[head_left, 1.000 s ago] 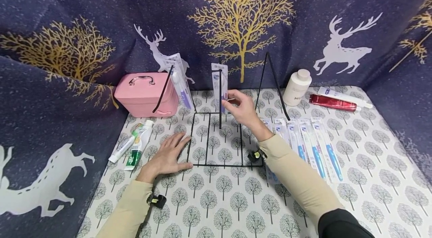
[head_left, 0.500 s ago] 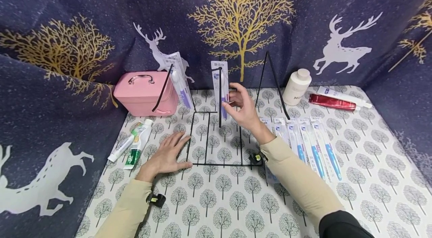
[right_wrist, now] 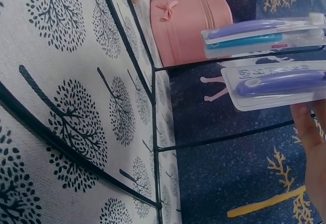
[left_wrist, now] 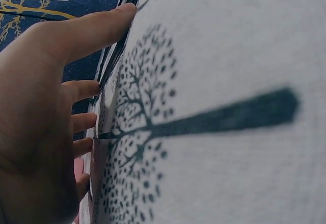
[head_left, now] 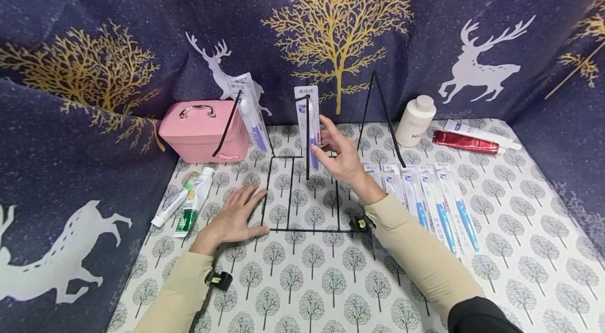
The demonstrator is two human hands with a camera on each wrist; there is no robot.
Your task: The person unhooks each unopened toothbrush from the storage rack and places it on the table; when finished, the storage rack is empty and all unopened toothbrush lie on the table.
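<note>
A packaged toothbrush with a purple handle hangs upright on the middle arm of a black wire rack. My right hand is at its right edge, thumb and fingers spread beside the pack. In the right wrist view, fingertips meet the lower edge of the toothbrush pack. My left hand rests on the tree-print cloth at the rack's left side, fingers straight and spread. More toothbrush packs hang on the rack's left arm.
A pink case stands at back left, with toothpaste tubes before it. Several blue-handled toothbrush packs lie right of the rack, partly under my right forearm. A white bottle and red clipper are at back right.
My right hand drew slightly right, away from the toothbrush pack, then came back to its edge. The pack's lower end swung toward me. My left hand stayed put.
</note>
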